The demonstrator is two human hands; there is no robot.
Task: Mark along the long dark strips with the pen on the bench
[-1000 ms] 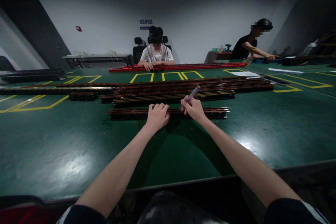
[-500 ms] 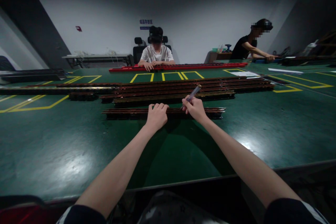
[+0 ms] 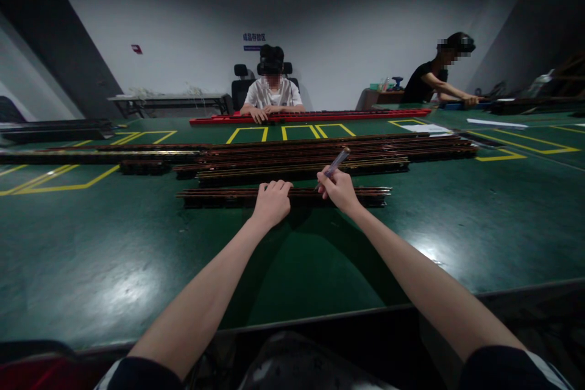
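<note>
In the head view, a short bundle of long dark strips (image 3: 223, 197) with copper-coloured edges lies crosswise in front of me. My left hand (image 3: 272, 202) is closed over the bundle near its middle, fingers bent across the top edge. To the right of it, my right hand (image 3: 338, 187) pinches a slim pen-like tool (image 3: 339, 159) with a translucent barrel and a brownish end. The tool leans up to the right, its lower end down at the strips. Its tip is too small to make out.
Behind the bundle lies a larger stack of similar strips (image 3: 292, 155). Farther back are red strips (image 3: 365, 114), a seated person (image 3: 273, 94), and another person (image 3: 423, 82) at the right. Yellow tape outlines mark the green table (image 3: 137, 244). White paper (image 3: 423, 129) lies right.
The bundle and my left hand have shifted very slightly to the left. My right hand and its tool stay nearly in place.
</note>
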